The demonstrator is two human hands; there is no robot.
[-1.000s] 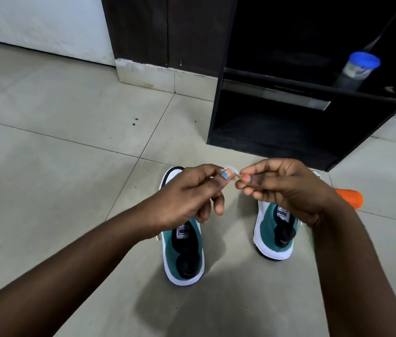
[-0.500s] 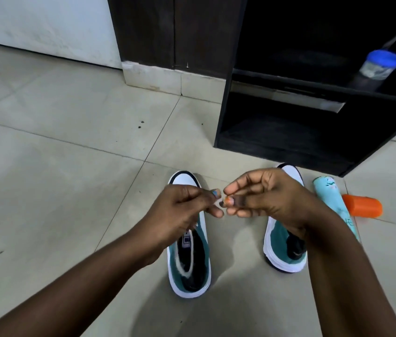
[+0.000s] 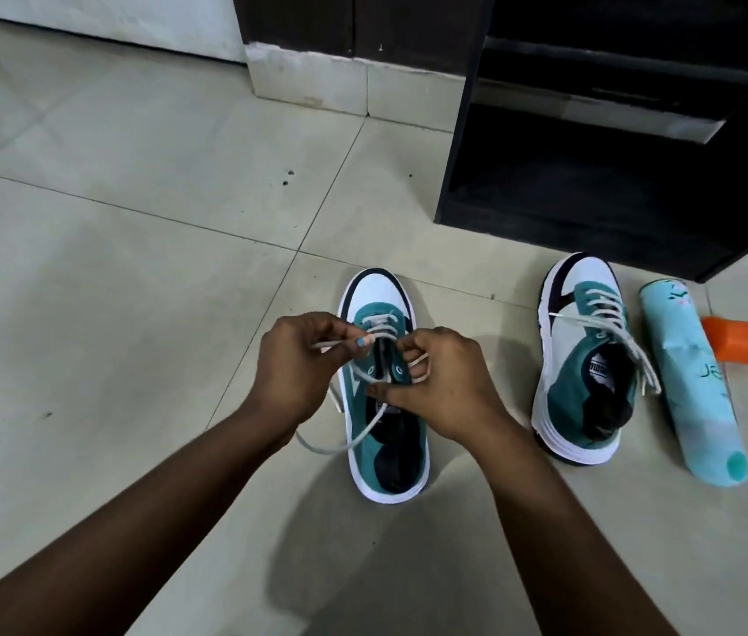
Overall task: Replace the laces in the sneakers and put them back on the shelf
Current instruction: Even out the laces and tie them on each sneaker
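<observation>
Hands were pinching a lace tip up in the air a moment ago — now they've dropped onto the left sneaker (image 3: 386,406) at frame centre. Left hand (image 3: 294,364) pinches the lace (image 3: 331,344); right hand (image 3: 441,383) pinches at the eyelets — so threading's underway. Right sneaker (image 3: 583,360) looks partly laced. Both point toes-up toward the shelf (image 3: 592,213), long axes running bottom-to-top.

Arms: yours are both bare, entering from the lower left and lower right of the frame; no sleeves show.
Left hand (image 3: 292,369): your thumbnail wears light blue polish.
Right hand (image 3: 443,387): no ring or band shows.
Wrists: no watch or bracelet.
</observation>
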